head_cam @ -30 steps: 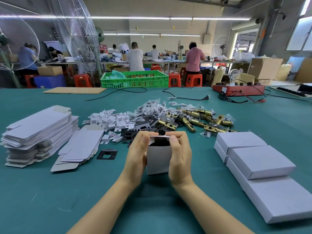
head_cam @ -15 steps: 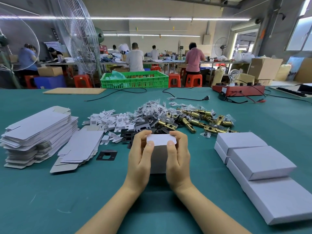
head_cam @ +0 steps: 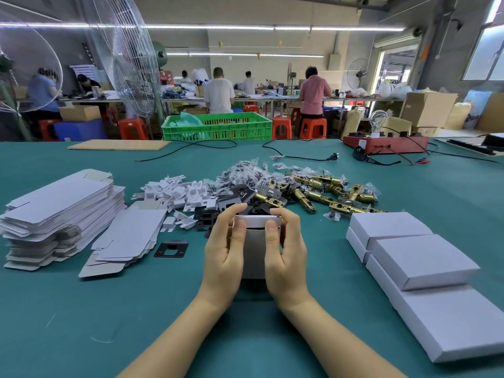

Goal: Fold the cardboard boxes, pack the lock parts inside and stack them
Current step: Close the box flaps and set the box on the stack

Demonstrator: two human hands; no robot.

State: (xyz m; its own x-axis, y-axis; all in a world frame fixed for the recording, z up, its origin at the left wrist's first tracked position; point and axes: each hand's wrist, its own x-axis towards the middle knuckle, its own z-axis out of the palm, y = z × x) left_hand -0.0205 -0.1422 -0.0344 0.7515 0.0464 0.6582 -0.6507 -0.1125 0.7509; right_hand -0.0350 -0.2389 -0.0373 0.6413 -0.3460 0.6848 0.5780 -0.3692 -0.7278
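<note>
Both hands clasp a small white cardboard box (head_cam: 253,252) standing upright on the green table (head_cam: 81,323): the left hand (head_cam: 223,255) grips its left side, the right hand (head_cam: 286,255) its right, and both thumbs press on the top flap, which sits nearly closed. Just beyond lie brass latch bolts (head_cam: 321,195), black strike plates (head_cam: 171,249) and bagged screws (head_cam: 245,173). Flat box blanks (head_cam: 54,214) are stacked at left; closed white boxes (head_cam: 422,257) sit at right.
</note>
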